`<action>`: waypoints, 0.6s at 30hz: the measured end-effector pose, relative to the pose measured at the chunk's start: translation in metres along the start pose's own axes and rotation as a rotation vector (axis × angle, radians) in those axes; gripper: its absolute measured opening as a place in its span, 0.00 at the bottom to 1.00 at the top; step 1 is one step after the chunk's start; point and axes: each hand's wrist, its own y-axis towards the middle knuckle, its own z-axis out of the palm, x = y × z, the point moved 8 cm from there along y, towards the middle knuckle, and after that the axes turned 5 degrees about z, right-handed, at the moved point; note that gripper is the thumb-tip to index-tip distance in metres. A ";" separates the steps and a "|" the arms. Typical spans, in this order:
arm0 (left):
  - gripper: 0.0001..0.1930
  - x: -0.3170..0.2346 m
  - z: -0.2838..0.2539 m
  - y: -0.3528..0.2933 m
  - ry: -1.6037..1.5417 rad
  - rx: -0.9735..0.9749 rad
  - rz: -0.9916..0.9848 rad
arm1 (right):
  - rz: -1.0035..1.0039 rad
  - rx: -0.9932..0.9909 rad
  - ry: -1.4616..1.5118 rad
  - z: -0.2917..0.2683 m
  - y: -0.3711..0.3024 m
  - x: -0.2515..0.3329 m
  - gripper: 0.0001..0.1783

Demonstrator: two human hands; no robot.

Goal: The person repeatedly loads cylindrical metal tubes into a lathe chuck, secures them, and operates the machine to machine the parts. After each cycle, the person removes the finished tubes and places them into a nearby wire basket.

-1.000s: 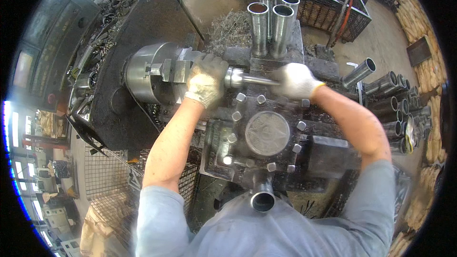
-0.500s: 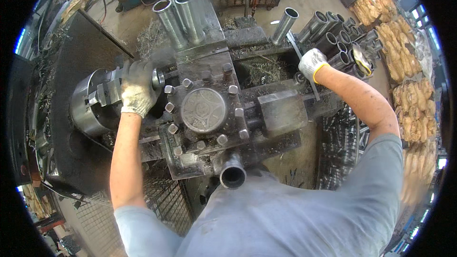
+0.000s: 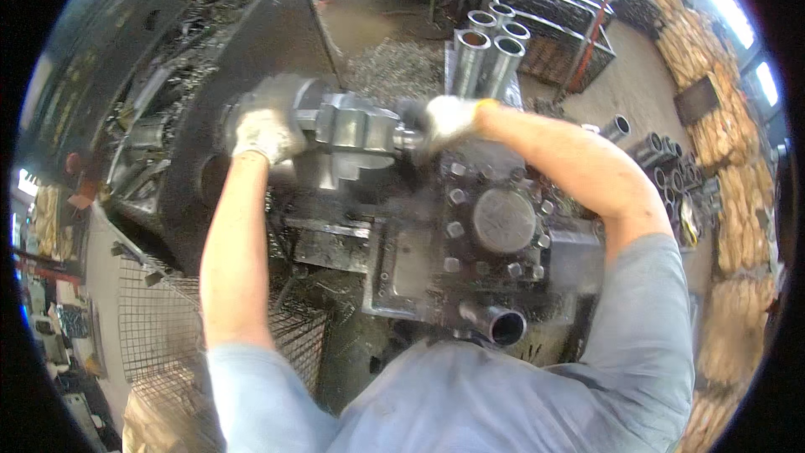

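A lathe chuck (image 3: 356, 130) with bright stepped jaws is in front of me at the left. My left hand (image 3: 270, 132), in a pale work glove with dark fingers, lies over the chuck's body at its left side; motion smears the fingers. At the right end of the jaws, my gloved right hand (image 3: 451, 122) is beside a short shiny round part (image 3: 408, 139). Its fingers are blurred and partly hidden, so I cannot tell whether it grips that part. Right of the chuck stands the square tool post (image 3: 503, 222), with a round cap and several square-headed bolts.
Several steel tubes (image 3: 507, 63) stand upright behind the tool post. Another tube (image 3: 507, 327) points toward me near my body. More tubes (image 3: 671, 172) are grouped at the right. A wire mesh basket (image 3: 159, 310) is at lower left, and metal chips (image 3: 394, 71) lie behind the chuck.
My right hand has left the flat metal strip near the tubes at right and come across to the chuck. The view has swung left. My left hand has shifted along the chuck.
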 end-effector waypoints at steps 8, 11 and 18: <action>0.47 0.011 0.003 -0.039 -0.099 -0.450 0.025 | 0.046 0.630 0.207 0.059 0.057 -0.048 0.26; 0.45 0.012 0.006 -0.043 -0.106 -0.570 0.055 | 0.161 0.499 0.164 0.047 0.037 -0.040 0.33; 0.50 0.016 0.002 -0.036 -0.176 -0.359 0.003 | 0.299 -0.129 -0.801 -0.064 -0.066 0.024 0.20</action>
